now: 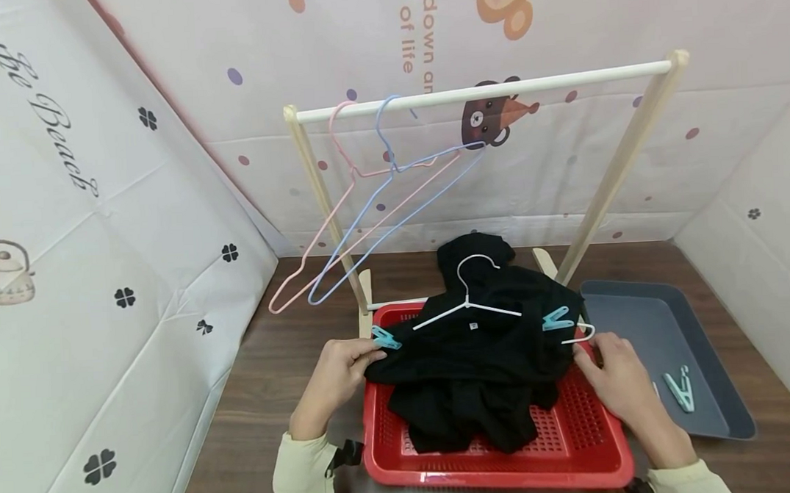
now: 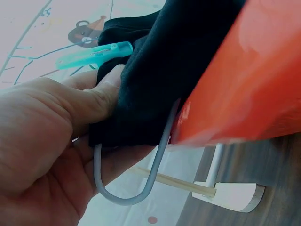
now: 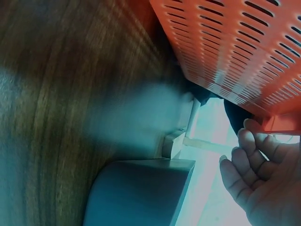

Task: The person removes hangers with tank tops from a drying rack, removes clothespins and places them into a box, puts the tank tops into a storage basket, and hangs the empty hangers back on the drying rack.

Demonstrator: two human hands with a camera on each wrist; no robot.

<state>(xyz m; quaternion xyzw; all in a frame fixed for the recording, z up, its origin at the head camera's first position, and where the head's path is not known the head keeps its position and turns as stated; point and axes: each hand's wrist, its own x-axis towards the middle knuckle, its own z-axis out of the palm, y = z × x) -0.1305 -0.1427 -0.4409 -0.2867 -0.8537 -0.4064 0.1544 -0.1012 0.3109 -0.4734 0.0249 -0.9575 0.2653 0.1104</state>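
Note:
A black garment [image 1: 466,361] lies bunched over a red basket [image 1: 405,474], with a white hanger [image 1: 466,302] in it; the hook and part of the arms show on top. At its left edge my left hand [image 1: 337,370] pinches the cloth between thumb and fingers, beside a light-blue clothespin [image 1: 387,339]. The hanger's grey-white looped end [image 2: 124,200] pokes out under that cloth in the left wrist view. Another blue clothespin [image 1: 557,320] sits near the right edge. There my right hand [image 1: 615,373] is at the basket rim, fingers relaxed, near the hanger's protruding end.
Behind the basket stands a wooden rack with a white rail [image 1: 494,91]. A pink hanger [image 1: 303,269] and a blue hanger [image 1: 367,211] hang at its left. To the right, a grey tray [image 1: 650,316] holds a pale clothespin [image 1: 681,390].

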